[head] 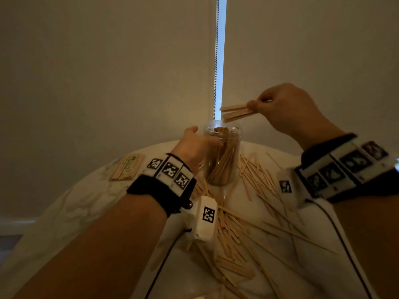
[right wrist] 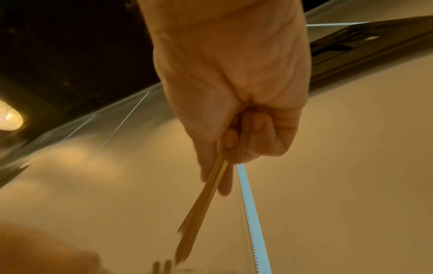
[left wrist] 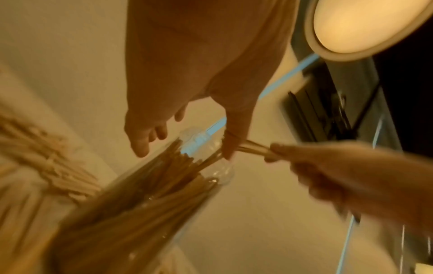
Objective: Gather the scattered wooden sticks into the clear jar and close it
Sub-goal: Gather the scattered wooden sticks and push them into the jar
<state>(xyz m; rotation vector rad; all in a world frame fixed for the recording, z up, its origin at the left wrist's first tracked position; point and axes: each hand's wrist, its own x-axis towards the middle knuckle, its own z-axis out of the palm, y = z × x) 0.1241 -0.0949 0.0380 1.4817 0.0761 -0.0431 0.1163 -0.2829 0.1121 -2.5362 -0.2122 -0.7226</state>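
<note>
Pinching sticks (head: 236, 113) above jar (head: 222, 156): raised right hand (head: 285, 108) | left hand (head: 194, 145) gripping jar

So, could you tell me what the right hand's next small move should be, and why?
Probably tip the bundle of sticks downward and lower it into the jar. The right hand pinches it nearly level above the open mouth, while the left hand steadies the jar.

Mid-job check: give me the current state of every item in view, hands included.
clear jar: upright on the table, open, no lid, partly filled with sticks.
bundle of sticks: pinched in the right hand, above the jar mouth.
scattered sticks: still on the table.
left hand: steadying the jar.
right hand: gripping the bundle.
packet of sticks: flat, left of jar.
</note>
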